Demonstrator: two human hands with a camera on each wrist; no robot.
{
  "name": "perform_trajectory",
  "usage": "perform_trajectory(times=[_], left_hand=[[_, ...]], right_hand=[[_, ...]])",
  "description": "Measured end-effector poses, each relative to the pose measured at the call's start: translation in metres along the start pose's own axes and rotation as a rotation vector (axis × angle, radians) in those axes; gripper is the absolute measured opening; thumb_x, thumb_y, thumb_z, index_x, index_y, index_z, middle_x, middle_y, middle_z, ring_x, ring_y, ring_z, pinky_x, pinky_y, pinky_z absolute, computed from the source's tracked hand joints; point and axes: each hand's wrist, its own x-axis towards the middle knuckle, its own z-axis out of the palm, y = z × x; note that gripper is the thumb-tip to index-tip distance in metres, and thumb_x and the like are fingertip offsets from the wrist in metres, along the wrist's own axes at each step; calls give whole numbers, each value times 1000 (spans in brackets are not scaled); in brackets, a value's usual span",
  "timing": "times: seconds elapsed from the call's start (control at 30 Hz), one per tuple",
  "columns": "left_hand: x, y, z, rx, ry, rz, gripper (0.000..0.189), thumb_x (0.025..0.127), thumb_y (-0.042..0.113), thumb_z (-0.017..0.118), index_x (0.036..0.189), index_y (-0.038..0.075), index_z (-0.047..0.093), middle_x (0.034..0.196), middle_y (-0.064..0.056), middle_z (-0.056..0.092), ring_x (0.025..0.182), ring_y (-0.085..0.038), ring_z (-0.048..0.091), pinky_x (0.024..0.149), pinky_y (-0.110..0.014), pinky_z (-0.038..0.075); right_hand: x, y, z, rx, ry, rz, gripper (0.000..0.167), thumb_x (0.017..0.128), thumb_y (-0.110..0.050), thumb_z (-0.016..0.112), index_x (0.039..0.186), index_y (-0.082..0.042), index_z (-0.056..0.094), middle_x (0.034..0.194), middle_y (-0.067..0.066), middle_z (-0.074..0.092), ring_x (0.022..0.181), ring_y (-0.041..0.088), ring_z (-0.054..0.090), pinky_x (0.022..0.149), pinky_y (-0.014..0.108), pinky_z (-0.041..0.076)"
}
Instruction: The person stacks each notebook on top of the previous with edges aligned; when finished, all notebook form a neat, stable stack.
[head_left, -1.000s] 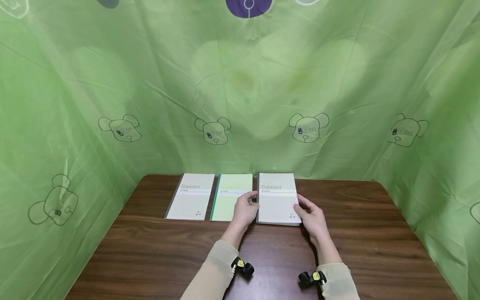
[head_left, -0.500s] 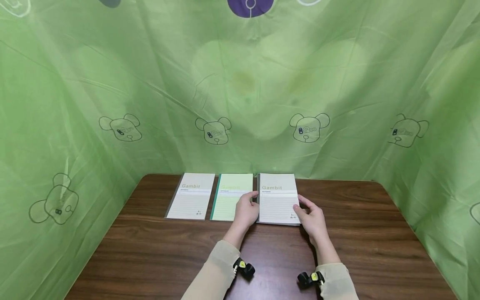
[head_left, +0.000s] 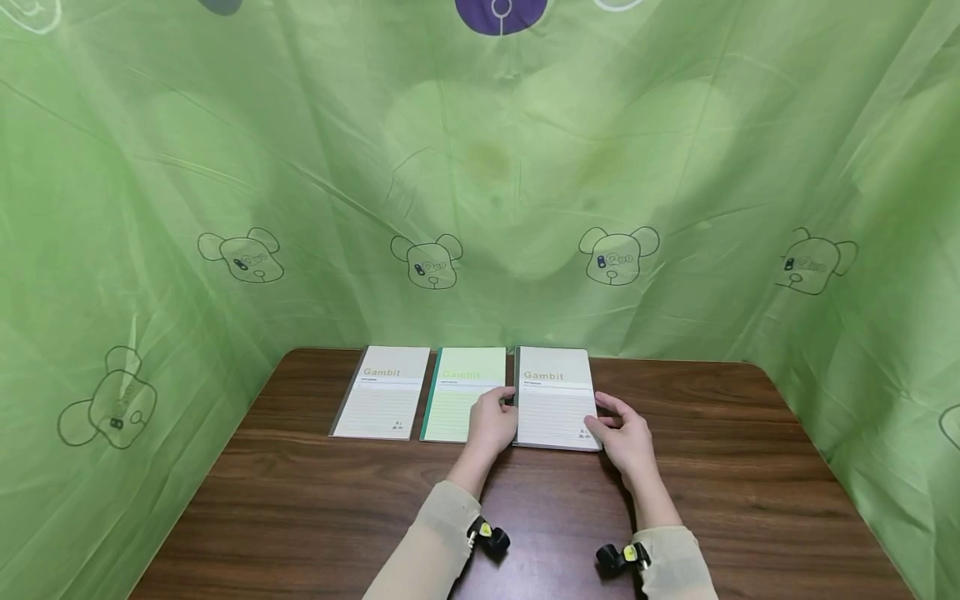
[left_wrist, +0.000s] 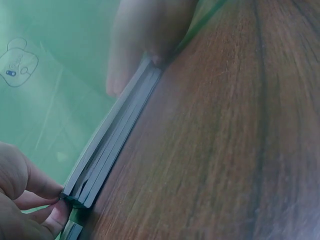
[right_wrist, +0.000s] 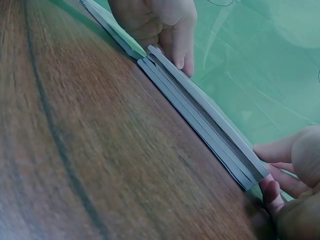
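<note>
At the right end of a row on the table lies a small stack of notebooks, its top notebook [head_left: 553,408] white with a grey spine and "Gambit" printed on the cover. My left hand [head_left: 491,425] pinches this notebook's spine side between thumb and fingers. On the opposite side my right hand [head_left: 628,437] grips the edge, thumb on the cover and fingers lower down. The right wrist view shows a narrow gap between the top notebook [right_wrist: 215,117] and the notebooks below [right_wrist: 195,127]. A pale green notebook [head_left: 459,417] is partly hidden behind my left hand.
Left of the green notebook lies another white notebook [head_left: 382,396] with a grey spine. All rest near the far edge of the dark wooden table [head_left: 300,500]. A green curtain [head_left: 345,175] with bear drawings hangs behind and at both sides.
The top notebook has shifted slightly and now lines up more closely with those beneath at the front. Both hands keep nearly the same place; the right thumb has moved a little.
</note>
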Motion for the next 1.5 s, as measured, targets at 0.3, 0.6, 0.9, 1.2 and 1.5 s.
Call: perform_trajectory(times=[0.3, 0.6, 0.9, 1.2, 1.5], left_hand=[[0, 0, -2, 12, -8, 6, 39, 98, -1, 65, 136, 2, 75, 109, -10, 79, 79, -11, 65, 71, -29, 55], [-1, 0, -3, 9, -7, 21, 39, 97, -2, 66, 135, 1, 76, 117, -13, 79, 91, -13, 69, 76, -30, 58], [0, -2, -6, -15, -48, 14, 41, 97, 1, 67, 137, 2, 75, 124, -13, 78, 77, -10, 62, 73, -29, 53], [5, -7, -21, -122, -197, 5, 45, 102, 14, 72, 146, 5, 69, 139, -14, 72, 97, -24, 76, 78, -41, 64], [12, -5, -79, -140, -180, 91, 48, 102, 18, 77, 147, 6, 67, 145, -13, 69, 112, -28, 73, 91, -42, 61]], right_hand=[[-1, -1, 0, -3, -8, 4, 52, 100, -9, 80, 149, -3, 65, 148, 19, 66, 114, 28, 68, 80, 15, 49], [-2, -2, 1, -6, -22, 14, 51, 101, -9, 77, 150, -3, 64, 150, 20, 65, 118, 31, 66, 79, 15, 49], [-2, -3, 4, -2, -20, 26, 51, 101, -10, 77, 150, -2, 64, 148, 22, 64, 118, 31, 64, 77, 16, 49], [-5, -5, 5, -41, 41, 41, 51, 100, -12, 75, 149, -4, 65, 146, 19, 67, 119, 32, 67, 79, 18, 49], [-11, -23, 19, -87, 125, -65, 46, 97, -12, 78, 142, -7, 70, 131, 15, 75, 109, 27, 71, 93, 33, 48]])
